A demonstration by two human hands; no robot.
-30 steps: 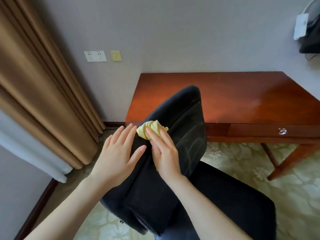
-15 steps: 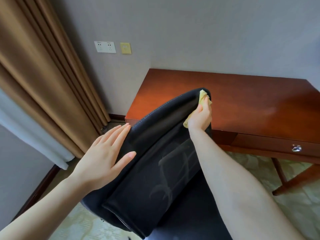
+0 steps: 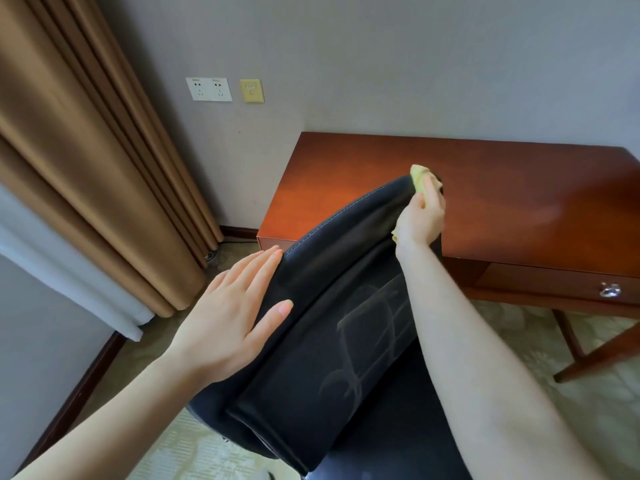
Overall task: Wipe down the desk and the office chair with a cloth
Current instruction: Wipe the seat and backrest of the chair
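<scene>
The black office chair (image 3: 332,327) fills the lower middle, its backrest leaning toward me with the top edge near the desk. My right hand (image 3: 420,220) grips a small yellow cloth (image 3: 419,176) and presses it on the upper right corner of the backrest. My left hand (image 3: 232,317) lies flat with straight fingers against the left edge of the backrest. The reddish-brown wooden desk (image 3: 502,195) stands behind the chair against the grey wall.
Brown curtains (image 3: 86,161) hang at the left beside a white one. Wall sockets (image 3: 209,89) and a yellow plate (image 3: 251,90) sit above the desk's left end. A desk drawer with a metal knob (image 3: 610,290) is at the right. Patterned carpet covers the floor.
My right hand slid the cloth from the middle of the backrest up to its top right corner. My left hand shifted slightly along the left edge of the backrest.
</scene>
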